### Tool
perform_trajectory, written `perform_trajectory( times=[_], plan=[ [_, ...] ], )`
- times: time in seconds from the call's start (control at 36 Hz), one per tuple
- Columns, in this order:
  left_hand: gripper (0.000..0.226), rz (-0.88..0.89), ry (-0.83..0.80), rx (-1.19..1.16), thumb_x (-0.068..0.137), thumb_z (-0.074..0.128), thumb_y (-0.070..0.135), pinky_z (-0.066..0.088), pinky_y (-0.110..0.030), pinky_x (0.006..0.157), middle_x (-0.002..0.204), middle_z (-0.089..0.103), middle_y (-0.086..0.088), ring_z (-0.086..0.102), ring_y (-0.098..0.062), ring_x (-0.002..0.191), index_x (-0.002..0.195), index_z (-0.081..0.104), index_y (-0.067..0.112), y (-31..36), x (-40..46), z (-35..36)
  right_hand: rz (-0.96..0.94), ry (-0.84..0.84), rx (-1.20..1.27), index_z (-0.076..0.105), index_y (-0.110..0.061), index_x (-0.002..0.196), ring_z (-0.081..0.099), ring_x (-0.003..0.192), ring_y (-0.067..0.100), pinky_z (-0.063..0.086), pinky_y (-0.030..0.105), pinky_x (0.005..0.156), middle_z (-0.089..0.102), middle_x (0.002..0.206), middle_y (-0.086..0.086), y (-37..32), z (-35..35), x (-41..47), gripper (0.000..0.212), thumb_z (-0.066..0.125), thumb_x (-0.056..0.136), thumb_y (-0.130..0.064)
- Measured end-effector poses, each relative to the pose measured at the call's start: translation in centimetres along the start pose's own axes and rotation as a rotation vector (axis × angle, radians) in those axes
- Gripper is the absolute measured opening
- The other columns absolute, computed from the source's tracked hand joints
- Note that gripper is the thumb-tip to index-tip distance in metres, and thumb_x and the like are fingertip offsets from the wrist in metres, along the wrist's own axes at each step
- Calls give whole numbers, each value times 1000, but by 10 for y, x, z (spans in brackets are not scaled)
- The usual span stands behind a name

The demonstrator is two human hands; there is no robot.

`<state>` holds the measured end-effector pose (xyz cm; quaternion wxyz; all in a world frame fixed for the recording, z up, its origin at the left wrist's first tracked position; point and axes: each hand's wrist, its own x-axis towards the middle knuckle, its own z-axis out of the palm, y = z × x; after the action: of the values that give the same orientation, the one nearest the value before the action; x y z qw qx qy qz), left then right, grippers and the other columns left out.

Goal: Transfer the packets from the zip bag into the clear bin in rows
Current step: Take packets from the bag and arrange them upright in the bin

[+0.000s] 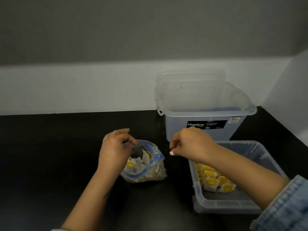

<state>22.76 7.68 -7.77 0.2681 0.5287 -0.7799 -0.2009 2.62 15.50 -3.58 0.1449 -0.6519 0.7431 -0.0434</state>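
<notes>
Clear bin nearest right with yellow-labelled packets in rows; zip bag mid-counter, rim pinched by left hand; right hand above, fingers curled, empty; Megabox tub behind.

A black surface is carrying three things. A zip bag is lying near the middle, its mouth gaping and packets showing inside. To its right a clear bin is sitting flat on the surface — yellow packets are lying in it. Behind that bin a taller tub is standing near the wall, bearing a dark "Megabox" label — its lid is leaning behind it.
</notes>
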Motion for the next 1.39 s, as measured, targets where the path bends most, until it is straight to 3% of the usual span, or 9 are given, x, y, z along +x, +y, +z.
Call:
perform_trajectory(
  times=[0.11,0.19,0.31,0.56,0.75,0.86,1.14,1.33,1.39],
  plan=[
    [17,-143,-210,153,81,69,26,34,-37,106,143,40,8,28,-17,137,88,65,40,-17,8,-7,-6,14,17,70,-31,94,63,86,10,52,27,76,70,90,-9,-24,15,16,11,67,84,-36],
    [40,-166,-403,248,83,67,28,40,-36,102,149,32,6,34,-19,134,119,58,42,-32,11,-6,5,-6,30,70,-31,99,63,90,13,53,30,78,69,96,-7,-40,27,28,13,64,87,-30],
    [58,-176,-537,247,80,69,28,49,-26,85,140,40,7,51,-10,111,131,45,41,-43,5,0,21,-38,-13,68,-33,108,62,96,16,52,31,79,67,106,-5,-57,43,43,21,58,91,-25],
    [58,-21,-455,221,81,65,35,48,-29,88,136,39,10,47,-11,116,134,42,37,-54,-7,5,-78,-264,-495,59,-11,111,60,103,24,42,34,70,62,112,7,-107,78,66,22,59,90,-13],
    [64,-9,-459,199,78,66,39,49,-32,90,133,40,10,47,-10,114,136,39,38,-60,-6,8,48,-461,-433,46,-7,130,49,122,27,42,40,97,51,130,12,-110,85,92,46,62,89,-17],
    [69,-5,-442,202,77,68,43,48,-28,88,133,40,11,47,-9,114,138,37,38,-62,-4,10,55,-325,-431,52,-12,122,57,109,25,44,38,78,58,117,9,-103,95,95,40,66,85,-18],
    [64,48,-336,128,78,69,44,27,-33,110,152,22,13,20,-11,140,135,41,43,-62,0,8,144,8,244,57,-36,79,60,80,6,54,27,71,61,83,-11,-81,65,84,24,70,80,-16],
    [84,231,-275,92,73,73,47,18,-29,117,152,22,21,17,-1,140,143,28,40,-52,4,5,273,-16,858,65,-18,80,65,84,17,55,33,79,66,80,0,-73,41,83,21,75,73,-1],
    [86,244,-290,69,74,73,43,18,-21,111,152,19,23,19,1,138,145,23,42,-51,5,7,315,-64,1009,65,-14,82,67,75,13,56,28,68,66,83,4,-72,37,81,18,72,75,2]
  ],
)
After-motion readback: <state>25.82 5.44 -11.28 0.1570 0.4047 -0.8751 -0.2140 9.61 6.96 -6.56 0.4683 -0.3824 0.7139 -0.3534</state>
